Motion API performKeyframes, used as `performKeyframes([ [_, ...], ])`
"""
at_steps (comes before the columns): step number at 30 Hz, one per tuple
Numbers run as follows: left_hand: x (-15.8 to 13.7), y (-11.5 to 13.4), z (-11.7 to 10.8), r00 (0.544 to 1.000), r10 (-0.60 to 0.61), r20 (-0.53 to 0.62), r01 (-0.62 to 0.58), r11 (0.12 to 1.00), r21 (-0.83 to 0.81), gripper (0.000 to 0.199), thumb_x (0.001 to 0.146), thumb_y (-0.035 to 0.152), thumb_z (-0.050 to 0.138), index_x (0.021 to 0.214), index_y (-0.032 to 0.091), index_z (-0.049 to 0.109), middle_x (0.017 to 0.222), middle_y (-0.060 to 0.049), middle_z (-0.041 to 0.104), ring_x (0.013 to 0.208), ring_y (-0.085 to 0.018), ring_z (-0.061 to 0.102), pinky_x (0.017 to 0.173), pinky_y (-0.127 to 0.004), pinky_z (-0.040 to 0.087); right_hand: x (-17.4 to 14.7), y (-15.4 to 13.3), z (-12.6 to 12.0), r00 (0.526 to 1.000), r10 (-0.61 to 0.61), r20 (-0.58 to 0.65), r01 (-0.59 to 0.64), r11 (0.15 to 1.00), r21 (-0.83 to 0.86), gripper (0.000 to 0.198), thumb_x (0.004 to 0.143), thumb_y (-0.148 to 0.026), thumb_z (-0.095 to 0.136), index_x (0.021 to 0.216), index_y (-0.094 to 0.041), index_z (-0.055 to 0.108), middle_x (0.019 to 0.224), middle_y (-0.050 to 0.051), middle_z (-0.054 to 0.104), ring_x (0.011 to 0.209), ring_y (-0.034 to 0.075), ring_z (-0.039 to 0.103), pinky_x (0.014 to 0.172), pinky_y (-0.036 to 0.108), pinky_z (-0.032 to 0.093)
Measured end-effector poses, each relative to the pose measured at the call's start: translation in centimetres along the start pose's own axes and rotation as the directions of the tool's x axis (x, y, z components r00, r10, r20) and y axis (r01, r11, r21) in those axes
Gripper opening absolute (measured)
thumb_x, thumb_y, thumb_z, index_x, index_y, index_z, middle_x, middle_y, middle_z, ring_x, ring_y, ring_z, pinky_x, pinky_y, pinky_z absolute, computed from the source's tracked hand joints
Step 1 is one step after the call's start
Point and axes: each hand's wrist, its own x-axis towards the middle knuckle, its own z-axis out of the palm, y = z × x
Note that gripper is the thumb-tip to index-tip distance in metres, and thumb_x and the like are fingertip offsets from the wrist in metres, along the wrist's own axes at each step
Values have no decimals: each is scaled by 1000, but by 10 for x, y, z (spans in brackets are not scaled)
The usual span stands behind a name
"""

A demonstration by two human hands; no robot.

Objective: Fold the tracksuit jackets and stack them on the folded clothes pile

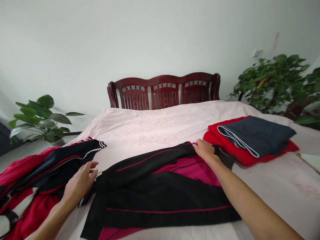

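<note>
Mid-fold on the black-and-magenta garment [160,190], lying flat across the near middle of the bed [155,126].

Right hand [205,150]: at the garment's far right corner, fingers curled down and pinching the black edge with its red piping. The fabric runs from that grip in a raised ridge toward the left, so one panel looks partly turned over the magenta part.

Left hand [81,181]: fingers spread and loose, palm down, at the garment's left edge. Touching or just above the cloth — can't tell from this angle. Not gripping anything that I can see.

Around it:
- unfolded clothes pile [30,180], red, black and white stripes, near left, just beside the left hand
- folded stack at right: dark navy piece [260,133] on top of red piece [246,155], just beside the right hand
- wooden headboard [163,90] at the far end
- potted plant [41,118] far left, leafy plant [277,80] far right
- pale flat item [311,161] at the right edge, mostly cut off

Judgement on the step: first lengthwise fold, edge lifted but not yet laid down and squared.

Next move probably calls for:
- left hand flat on the near-left side to pin the cloth
- right hand carrying the pinched corner across without dragging the lower layer
- edges lined up and the ridge smoothed before any further fold

Risk: thin fabric bunches if only one corner is pulled.
</note>
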Motion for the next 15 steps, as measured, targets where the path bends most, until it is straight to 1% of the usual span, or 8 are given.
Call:
performKeyframes([
  [2, 2, 31, 2, 988, 155, -24, -154, 988, 21, 37, 90, 41, 43, 115, 24, 64, 119, -7, 69, 102, -23, 68, 89, -35, 51, -7, -27, -3, 990, -106, -98, 107, 994, 3, 38, 96, -31, 41, 125, -15, 59, 125, 19, 62, 118, 31, 56, 96, 43, 42],
  [4, -1, 61, 18, 949, 312, 40, -312, 950, -6, 43, 95, 44, 36, 121, 24, 64, 125, -6, 68, 114, -23, 64, 100, -36, 47, -16, -56, 2, 958, -249, -145, 253, 967, 10, 43, 97, -29, 38, 136, -17, 52, 137, 15, 56, 127, 27, 49, 107, 39, 35],
  [6, -10, 80, 43, 884, 444, 149, -452, 892, 23, 47, 98, 43, 33, 133, 25, 59, 136, -5, 62, 130, -23, 54, 109, -40, 41, -25, -76, 13, 913, -387, -132, 392, 920, 16, 48, 98, -34, 40, 143, -20, 46, 147, 10, 49, 136, 24, 41, 114, 37, 28],
  [7, -16, 84, 56, 852, 479, 212, -504, 860, 78, 48, 98, 41, 34, 138, 26, 55, 142, -5, 58, 136, -25, 47, 112, -44, 37, -28, -79, 21, 896, -437, -83, 440, 898, 23, 51, 98, -38, 39, 146, -20, 44, 151, 8, 45, 140, 23, 37, 117, 37, 24],
  [8, -22, 84, 68, 832, 489, 264, -536, 830, 153, 49, 97, 41, 38, 142, 27, 51, 146, -6, 54, 140, -28, 42, 114, -49, 33, -30, -78, 28, 886, -463, -21, 464, 885, 32, 54, 99, -42, 37, 147, -20, 41, 154, 7, 42, 143, 23, 33, 119, 39, 22],
  [9, -28, 82, 78, 827, 482, 290, -549, 803, 231, 51, 96, 41, 41, 145, 27, 48, 150, -7, 49, 142, -31, 39, 114, -52, 31, -30, -73, 35, 883, -467, 45, 465, 884, 39, 56, 99, -45, 35, 149, -19, 40, 155, 8, 40, 145, 23, 30, 119, 41, 20],
  [11, -39, 74, 90, 838, 456, 300, -542, 758, 362, 55, 95, 43, 46, 148, 29, 43, 153, -10, 44, 143, -34, 36, 114, -57, 28, -27, -55, 45, 893, -426, 145, 425, 904, 42, 60, 100, -48, 30, 149, -16, 39, 157, 10, 36, 147, 25, 27, 119, 44, 20],
  [15, -47, 63, 91, 854, 435, 284, -520, 707, 479, 57, 95, 47, 45, 149, 31, 40, 153, -14, 42, 142, -36, 37, 112, -60, 27, -9, -16, 44, 908, -381, 176, 379, 924, 45, 59, 99, -45, 31, 149, -14, 40, 158, 9, 33, 148, 23, 24, 121, 41, 17],
])
